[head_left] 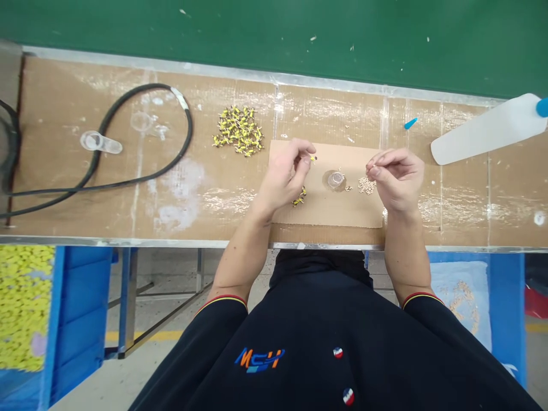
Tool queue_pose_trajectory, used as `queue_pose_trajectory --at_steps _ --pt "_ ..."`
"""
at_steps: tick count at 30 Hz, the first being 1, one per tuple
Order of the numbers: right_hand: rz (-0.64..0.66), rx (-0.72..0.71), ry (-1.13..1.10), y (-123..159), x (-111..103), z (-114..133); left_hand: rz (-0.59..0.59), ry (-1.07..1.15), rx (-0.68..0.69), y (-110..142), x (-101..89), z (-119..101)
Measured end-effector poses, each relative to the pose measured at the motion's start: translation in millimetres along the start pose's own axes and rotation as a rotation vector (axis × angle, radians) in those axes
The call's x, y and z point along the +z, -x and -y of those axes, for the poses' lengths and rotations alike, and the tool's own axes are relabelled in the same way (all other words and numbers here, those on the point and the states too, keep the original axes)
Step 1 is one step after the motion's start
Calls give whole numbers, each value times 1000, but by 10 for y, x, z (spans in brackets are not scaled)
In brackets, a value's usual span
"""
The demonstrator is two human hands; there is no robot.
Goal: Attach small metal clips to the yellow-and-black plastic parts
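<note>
My left hand [287, 174] is closed in a pinch on a small yellow-and-black piece [314, 158]. Across from it, my right hand [398, 176] pinches a tiny pale piece [374, 166], partly hidden by the fingertips. Both hands hover over a cardboard sheet [329, 214]. Between them stands a small clear round container [336, 180]. A little pile of pale beige pieces [366, 185] lies beside my right hand. Several yellow-and-black pieces [299, 197] rest just under my left hand.
A larger heap of yellow-and-black pieces [238, 131] lies left of the sheet. A black cable [188, 123] loops farther left, near a clear plastic part [101, 142]. At right are a blue cap [410, 123] and a white bottle [488, 130] lying down. Blue crates [79, 319] stand below the bench.
</note>
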State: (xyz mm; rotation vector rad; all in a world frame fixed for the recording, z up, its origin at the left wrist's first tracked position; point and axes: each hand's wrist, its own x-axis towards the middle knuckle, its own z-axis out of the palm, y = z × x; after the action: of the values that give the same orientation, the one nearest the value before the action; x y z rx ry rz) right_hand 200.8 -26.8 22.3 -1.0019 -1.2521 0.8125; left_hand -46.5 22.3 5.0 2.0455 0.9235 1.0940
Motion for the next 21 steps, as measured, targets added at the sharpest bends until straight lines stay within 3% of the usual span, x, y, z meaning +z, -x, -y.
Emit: queue_pose_trajectory --at_steps 4,8,12,21 --pt "37 -4 -35 58 71 62 -54 187 160 17 149 -194" --pt "103 -1 -79 98 149 122 -75 232 223 32 230 -322" --pt "180 18 -105 114 189 163 -119 220 273 45 256 -343" --pt "227 25 -82 104 146 114 -192 198 322 46 270 -376"
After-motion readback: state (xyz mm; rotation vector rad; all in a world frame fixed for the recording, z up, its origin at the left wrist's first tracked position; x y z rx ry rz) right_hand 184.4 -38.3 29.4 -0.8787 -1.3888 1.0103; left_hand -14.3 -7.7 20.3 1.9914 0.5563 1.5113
